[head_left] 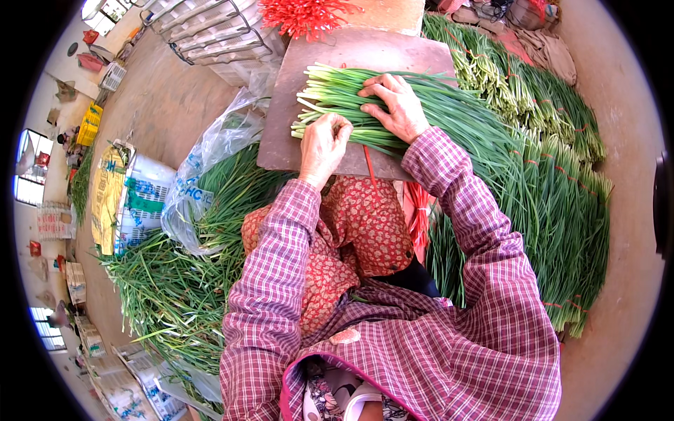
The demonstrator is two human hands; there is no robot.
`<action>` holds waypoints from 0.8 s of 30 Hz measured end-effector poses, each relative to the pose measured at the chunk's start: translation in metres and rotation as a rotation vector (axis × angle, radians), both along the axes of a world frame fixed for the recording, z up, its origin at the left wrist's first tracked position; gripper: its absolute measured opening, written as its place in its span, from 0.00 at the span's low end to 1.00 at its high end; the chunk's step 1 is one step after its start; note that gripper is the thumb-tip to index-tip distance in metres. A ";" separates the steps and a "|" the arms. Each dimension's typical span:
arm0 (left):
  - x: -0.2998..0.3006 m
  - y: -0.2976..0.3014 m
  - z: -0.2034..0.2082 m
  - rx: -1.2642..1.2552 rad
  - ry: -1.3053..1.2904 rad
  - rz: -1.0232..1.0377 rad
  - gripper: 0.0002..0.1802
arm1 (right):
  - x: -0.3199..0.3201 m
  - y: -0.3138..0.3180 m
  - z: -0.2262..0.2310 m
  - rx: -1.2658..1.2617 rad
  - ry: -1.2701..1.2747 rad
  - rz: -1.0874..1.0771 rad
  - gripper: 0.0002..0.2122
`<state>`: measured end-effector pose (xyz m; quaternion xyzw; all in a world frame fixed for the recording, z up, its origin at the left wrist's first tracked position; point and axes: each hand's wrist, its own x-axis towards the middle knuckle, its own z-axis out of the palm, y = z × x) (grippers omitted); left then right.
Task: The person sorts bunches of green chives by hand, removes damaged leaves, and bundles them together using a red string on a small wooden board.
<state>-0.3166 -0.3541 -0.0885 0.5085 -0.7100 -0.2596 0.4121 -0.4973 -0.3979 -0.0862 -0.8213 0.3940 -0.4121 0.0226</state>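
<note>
A thick bunch of garlic chives [449, 105] lies across a brown board [298, 77] before me, its pale stem ends to the left and its green leaves trailing off to the right. My right hand [399, 109] lies over the bunch with bent fingers, holding it down on the board. At the near side of the pale ends, my left hand [324, 146] is closed in a pinch; what sits between its fingertips is hidden. A red tie strip [370, 168] hangs from under the bunch over the board's near edge.
Loose chives [165, 302] are heaped at my left beside a clear plastic bag [203, 182]. Tied chive bundles [554, 224] are stacked at my right. Red strips [305, 15] lie beyond the board, and more red strips [418, 217] hang below it. A metal rack [210, 31] stands far left.
</note>
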 end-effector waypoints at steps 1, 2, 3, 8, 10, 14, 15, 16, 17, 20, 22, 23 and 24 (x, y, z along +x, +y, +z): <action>0.001 -0.002 0.001 0.106 0.181 -0.053 0.05 | 0.001 0.000 0.000 0.000 -0.002 0.001 0.11; 0.002 -0.005 0.003 0.211 0.363 -0.108 0.05 | 0.001 0.000 0.000 0.000 -0.003 -0.001 0.11; 0.002 -0.006 0.005 0.232 0.437 -0.107 0.07 | 0.001 0.000 0.000 0.003 -0.003 0.001 0.11; 0.014 0.001 0.004 0.374 0.436 0.083 0.08 | -0.001 0.002 0.002 0.037 0.005 0.012 0.11; 0.011 0.011 -0.001 0.509 0.365 0.120 0.09 | -0.002 0.001 0.001 0.020 -0.003 -0.003 0.11; 0.001 0.020 -0.011 0.486 0.445 0.132 0.10 | 0.002 0.004 0.004 -0.014 0.002 -0.025 0.11; -0.001 0.019 -0.011 0.504 0.427 0.165 0.11 | 0.002 0.005 0.004 -0.007 0.011 -0.020 0.11; -0.003 0.017 -0.012 0.523 0.409 0.198 0.11 | 0.001 0.006 0.004 -0.001 0.019 -0.015 0.11; -0.004 0.015 -0.012 0.537 0.390 0.235 0.11 | 0.002 0.006 0.005 0.003 0.026 -0.005 0.11; -0.007 0.009 -0.021 0.455 0.553 0.217 0.11 | 0.004 0.007 0.005 0.012 0.032 0.013 0.11; -0.010 0.007 -0.021 0.463 0.538 0.257 0.10 | 0.003 0.006 0.004 0.009 0.035 0.012 0.12; -0.013 0.006 -0.020 0.470 0.530 0.273 0.09 | 0.002 0.006 0.004 0.008 0.038 0.008 0.12; -0.012 0.006 -0.018 0.516 0.581 0.282 0.09 | 0.001 0.006 0.004 -0.004 0.036 0.025 0.12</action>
